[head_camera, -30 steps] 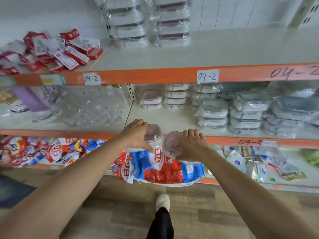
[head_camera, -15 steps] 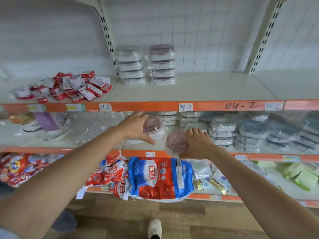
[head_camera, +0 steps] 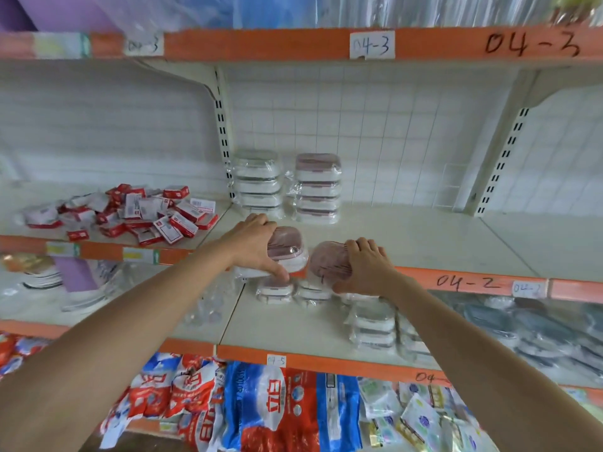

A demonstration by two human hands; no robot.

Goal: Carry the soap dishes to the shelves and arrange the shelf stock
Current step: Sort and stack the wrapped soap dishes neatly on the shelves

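While both of my hands are loaded, I have nothing spare to steady stock. Nearest, detergent bags (head_camera: pixel 270 406) fill the low shelf. Above them, my left hand (head_camera: pixel 257 247) grips one pink soap dish (head_camera: pixel 288 247) and my right hand (head_camera: pixel 365 265) grips another (head_camera: pixel 328 261), both at the front lip of the 04-2 shelf (head_camera: pixel 424 236). Farther back stand two wrapped stacks (head_camera: pixel 287 187). Slick wrap could slip, or a hasty push might topple those stacks.

Each hand (head_camera: pixel 367 265) covers part of its soap dish (head_camera: pixel 328 262); lower-right stock (head_camera: pixel 522 324) is blurred
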